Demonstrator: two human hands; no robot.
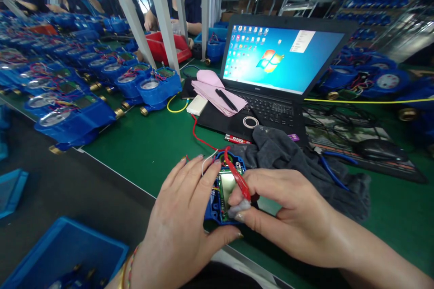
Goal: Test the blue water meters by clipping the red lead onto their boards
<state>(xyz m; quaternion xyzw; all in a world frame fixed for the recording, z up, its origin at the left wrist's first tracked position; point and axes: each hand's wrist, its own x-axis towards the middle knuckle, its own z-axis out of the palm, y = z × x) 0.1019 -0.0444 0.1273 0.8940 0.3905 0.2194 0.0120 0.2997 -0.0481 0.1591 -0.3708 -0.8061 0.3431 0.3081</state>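
A blue meter housing [212,213] lies opened on the green table in front of me, its green circuit board and small display [228,184] facing up. Over its left side rests my left hand [190,207], fingers along the far left edge and thumb at the near edge, holding the meter. My right hand [285,216] pinches a red-wrapped cable end [241,185] with a greyish tip [239,208] against the board's lower right. A thin red wire [200,139] runs back from it to a small white box [197,105]. The contact point under the tip is hidden.
Behind the meter stands an open laptop [271,67] with a pink cloth [217,92] and pens on it. A dark grey rag [281,153], blue-handled pliers [330,171] and a mouse [381,149] lie right. Blue meters [73,115] line the left; co-workers sit beyond.
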